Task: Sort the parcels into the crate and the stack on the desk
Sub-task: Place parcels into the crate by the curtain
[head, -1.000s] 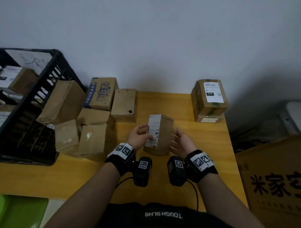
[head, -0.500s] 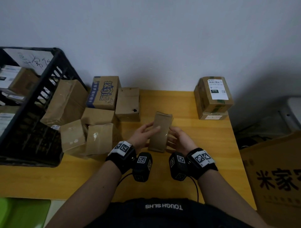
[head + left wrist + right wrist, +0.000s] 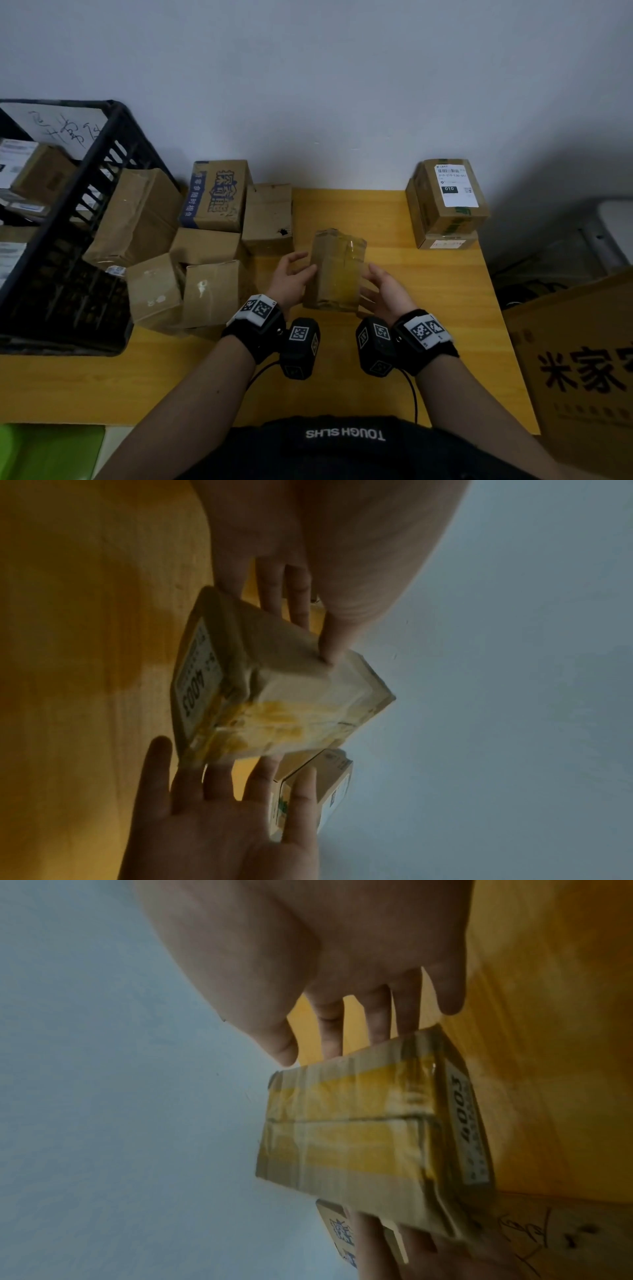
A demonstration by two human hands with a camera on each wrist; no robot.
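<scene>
The small taped parcel (image 3: 337, 270) is up off the desk (image 3: 428, 308), held between both hands in front of the person, its yellowish taped face toward the head camera and its white label, with large digits that look like 4005, turned down toward the wood, as the wrist views show. The left hand (image 3: 291, 279) holds it with the thumb pressed on the near cardboard face and the fingers spread round behind; the right hand (image 3: 385, 291) is fairly wide, straight fingertips touching the other end, more steadying than clamping. The step in hand looks like reading the parcel to choose its destination, so the sound way is to keep rolling it slowly between the palms until the label faces up, holding the cardboard rather than the slick tape, and to keep it low over the desk in case it slips. Then it goes left to the black crate (image 3: 68, 219), which already holds parcels beyond the unsorted pile of boxes (image 3: 191, 246), or to the two-box stack (image 3: 448, 205) at the desk's far right corner. Compared with a second ago the label faced up toward the left; half a second ago a narrow plain side showed; now the broad taped face does, and both hands have opened out a little.
</scene>
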